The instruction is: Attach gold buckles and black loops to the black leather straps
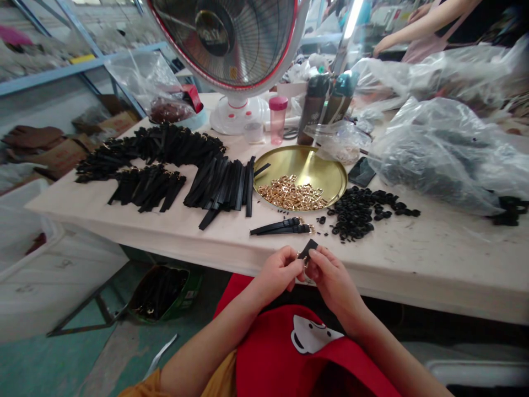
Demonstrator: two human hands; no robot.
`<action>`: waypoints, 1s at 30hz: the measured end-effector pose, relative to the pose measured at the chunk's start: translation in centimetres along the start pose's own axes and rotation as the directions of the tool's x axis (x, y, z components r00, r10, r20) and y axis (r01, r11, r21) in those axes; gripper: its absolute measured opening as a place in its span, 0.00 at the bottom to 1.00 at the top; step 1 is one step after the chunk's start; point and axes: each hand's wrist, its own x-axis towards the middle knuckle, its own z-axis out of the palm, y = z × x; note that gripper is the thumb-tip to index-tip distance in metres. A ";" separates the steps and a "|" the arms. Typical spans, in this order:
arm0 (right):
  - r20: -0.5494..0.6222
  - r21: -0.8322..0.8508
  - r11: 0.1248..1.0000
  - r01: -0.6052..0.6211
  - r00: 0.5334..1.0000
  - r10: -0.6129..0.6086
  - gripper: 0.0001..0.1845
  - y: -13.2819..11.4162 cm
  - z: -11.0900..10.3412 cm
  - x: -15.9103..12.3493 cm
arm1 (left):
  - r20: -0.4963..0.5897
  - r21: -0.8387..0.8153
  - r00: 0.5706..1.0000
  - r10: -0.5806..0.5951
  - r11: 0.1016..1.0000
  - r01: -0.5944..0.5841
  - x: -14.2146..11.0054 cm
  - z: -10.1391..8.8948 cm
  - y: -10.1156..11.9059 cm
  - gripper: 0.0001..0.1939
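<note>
My left hand [278, 273] and my right hand [332, 278] meet at the table's near edge, both pinching one short black strap [308, 248] whose end sticks up between the fingertips. A glint of gold metal shows at the strap between my fingers. Just beyond my hands lie two finished black straps with gold buckles [281, 226]. A round brass tray [326, 171] holds a heap of gold buckles [290, 194]. To its right sits a pile of small black loops [359, 212].
Rows of black straps [165, 168] cover the table's left half. A large fan [235, 60], a pink-capped cup [278, 118], bottles and filled plastic bags [446, 149] stand behind. Another person's arm [425, 22] reaches in at the far right. A box of straps [163, 292] sits on the floor.
</note>
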 end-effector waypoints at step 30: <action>0.050 -0.672 0.703 0.232 0.962 -0.270 0.05 -1.6 -2.4 0.9 | -0.081 0.355 0.990 0.118 0.931 -0.082 0.6 0.2 0.5 0.07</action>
